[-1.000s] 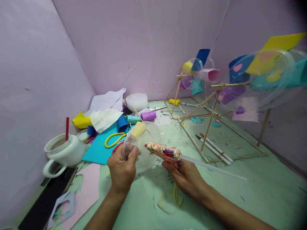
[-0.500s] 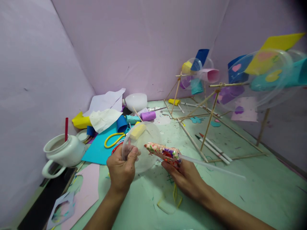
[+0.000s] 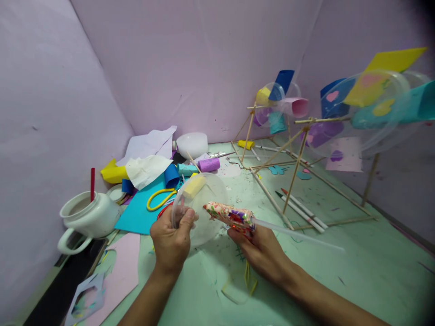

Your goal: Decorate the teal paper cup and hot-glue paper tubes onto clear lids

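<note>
Green table (image 3: 199,290); left grip (image 3: 172,237) clamped on disc (image 3: 210,192), right grip (image 3: 260,246) on crosswise glue gun (image 3: 231,215), nozzle (image 3: 206,207) leftward

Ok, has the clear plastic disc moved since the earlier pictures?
No, not noticeably: the clear plastic disc in the left hand keeps its place against the purple roll; the whole view drifts slightly.

Your left hand (image 3: 172,240) pinches, thumb in front; left forearm (image 3: 147,294) angles up from bottom. Your right hand (image 3: 260,249) grips, thumb pointing left; right forearm (image 3: 319,292) slants from lower right. Hands apart.
</note>
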Available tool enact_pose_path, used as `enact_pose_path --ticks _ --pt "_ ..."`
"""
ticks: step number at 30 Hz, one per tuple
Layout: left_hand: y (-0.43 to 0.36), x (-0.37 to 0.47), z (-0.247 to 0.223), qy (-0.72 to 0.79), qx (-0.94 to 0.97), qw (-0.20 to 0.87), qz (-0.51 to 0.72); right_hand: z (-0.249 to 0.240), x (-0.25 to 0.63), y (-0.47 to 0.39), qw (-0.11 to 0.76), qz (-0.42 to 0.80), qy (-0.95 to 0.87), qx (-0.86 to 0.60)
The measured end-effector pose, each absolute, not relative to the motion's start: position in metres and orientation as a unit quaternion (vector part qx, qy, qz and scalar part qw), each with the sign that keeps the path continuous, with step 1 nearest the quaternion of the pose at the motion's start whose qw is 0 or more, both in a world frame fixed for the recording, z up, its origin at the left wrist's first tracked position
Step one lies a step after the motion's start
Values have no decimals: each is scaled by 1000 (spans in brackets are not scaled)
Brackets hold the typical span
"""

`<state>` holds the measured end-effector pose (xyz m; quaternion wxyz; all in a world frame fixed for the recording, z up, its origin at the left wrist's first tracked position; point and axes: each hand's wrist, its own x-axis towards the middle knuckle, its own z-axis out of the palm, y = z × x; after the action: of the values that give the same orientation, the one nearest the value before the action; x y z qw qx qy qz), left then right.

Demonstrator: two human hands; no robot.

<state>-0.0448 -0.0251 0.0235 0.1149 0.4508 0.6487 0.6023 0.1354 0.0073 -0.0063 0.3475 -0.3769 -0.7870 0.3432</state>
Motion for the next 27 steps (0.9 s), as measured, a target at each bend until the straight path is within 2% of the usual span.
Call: enact_pose_path --ticks 27 --pt "-23 -43 18 647 388 125 645 4 133 10 368 422 -756 -340"
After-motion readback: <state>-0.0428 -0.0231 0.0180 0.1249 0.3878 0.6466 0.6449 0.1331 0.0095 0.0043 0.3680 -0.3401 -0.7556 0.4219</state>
